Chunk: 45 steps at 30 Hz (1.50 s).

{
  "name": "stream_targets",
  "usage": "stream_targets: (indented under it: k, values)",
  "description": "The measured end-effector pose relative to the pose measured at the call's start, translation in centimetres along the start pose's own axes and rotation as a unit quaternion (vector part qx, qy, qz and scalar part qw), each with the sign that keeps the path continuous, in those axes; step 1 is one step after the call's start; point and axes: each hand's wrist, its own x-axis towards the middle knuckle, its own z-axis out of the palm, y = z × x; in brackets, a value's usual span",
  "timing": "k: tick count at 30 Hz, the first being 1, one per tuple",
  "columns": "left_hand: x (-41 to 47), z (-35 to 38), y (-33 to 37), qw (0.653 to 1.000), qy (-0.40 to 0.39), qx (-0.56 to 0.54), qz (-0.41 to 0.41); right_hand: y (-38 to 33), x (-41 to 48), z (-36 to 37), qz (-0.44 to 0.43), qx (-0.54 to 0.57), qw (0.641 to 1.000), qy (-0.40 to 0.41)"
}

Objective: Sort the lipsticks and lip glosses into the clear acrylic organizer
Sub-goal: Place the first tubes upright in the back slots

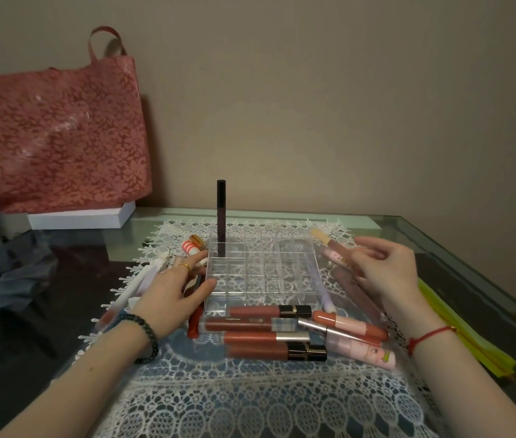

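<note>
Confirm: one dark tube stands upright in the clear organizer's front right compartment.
Wrong compartment. The head view shows the dark tube standing upright in the clear organizer's back left compartment, not the front right one.

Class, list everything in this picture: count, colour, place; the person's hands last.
glass table: one, greenish, by the wall.
lace mat: one, white, on the table.
acrylic organizer: one, clear, on the mat.
upright tube: one, dark brown, organizer's back-left compartment.
front tubes: at least six, brown-red and pink, before the organizer.
left tubes: several, mixed colours, left of the organizer.
right tubes: at least three, peach, pink, brown, right of it.
bag: one, red floral, back left on a white box.
cloth: one, grey-blue, far left.
strips: some, yellow-green, far right.
left hand: open, at the organizer's left wall.
right hand: open, over the right tubes.
</note>
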Motion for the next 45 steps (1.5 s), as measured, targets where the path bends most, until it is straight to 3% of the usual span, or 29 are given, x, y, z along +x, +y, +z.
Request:
stream_targets:
  k: [2,5,8,9,13,22,28,45]
  values:
    - [0.0,0.0,-0.1,1.0,0.002,0.005,0.005,-0.6,0.0,-0.4,0.112,0.187,0.976,-0.024]
    - [0.0,0.1,-0.3,1.0,0.003,0.008,0.006,-1.4,0.1,-0.6,0.21,0.416,0.877,-0.113]
    - [0.1,0.2,-0.6,1.0,-0.005,0.001,0.002,-2.0,0.0,0.2,0.244,0.494,0.814,-0.186]
    - [0.1,0.2,-0.6,1.0,-0.008,-0.007,-0.001,-2.3,-0.1,0.7,0.235,0.487,0.817,-0.202]
    - [0.2,0.3,-1.0,0.998,-0.029,-0.044,-0.018,-4.2,-0.2,3.2,0.133,0.353,0.901,-0.216]
    - [0.3,-0.1,-1.1,0.994,-0.038,0.105,0.016,-6.9,0.2,9.9,-0.07,0.146,0.972,-0.17]
    - [0.6,-0.4,-1.1,0.987,-0.036,0.149,0.052,-6.9,0.6,12.3,-0.192,0.029,0.969,-0.151]
    - [0.8,-0.2,-1.5,0.984,-0.035,0.163,0.062,-4.7,1.0,14.2,-0.222,-0.059,0.954,-0.191]
